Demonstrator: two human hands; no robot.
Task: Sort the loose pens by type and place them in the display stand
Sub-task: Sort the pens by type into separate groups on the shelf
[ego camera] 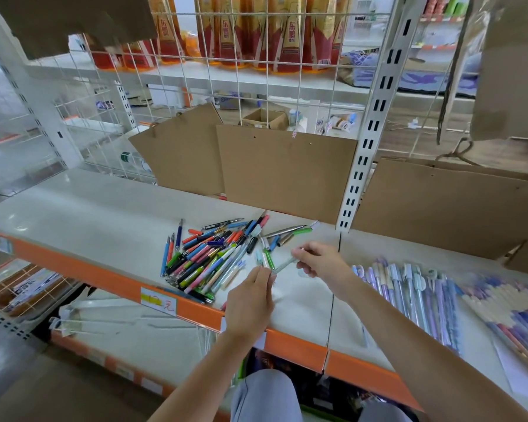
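Observation:
A heap of loose pens [208, 257] in several colours lies on the white shelf [98, 220]. My right hand [320, 260] pinches a pale pen [285, 264] just right of the heap, its lower end pointing toward my left hand [250, 303]. The fingertips of my left hand touch or pinch that pen's lower end beside a green and a light-blue pen [264, 258]. A row of pastel purple and blue pens [409, 287] lies sorted side by side on the shelf to the right. No display stand is visible.
Brown cardboard sheets [284, 169] lean against the wire grid behind the shelf. A white slotted upright [363, 159] stands at the back right. Packs of pastel pens [512, 312] lie at the far right. An orange shelf edge [195, 309] runs along the front.

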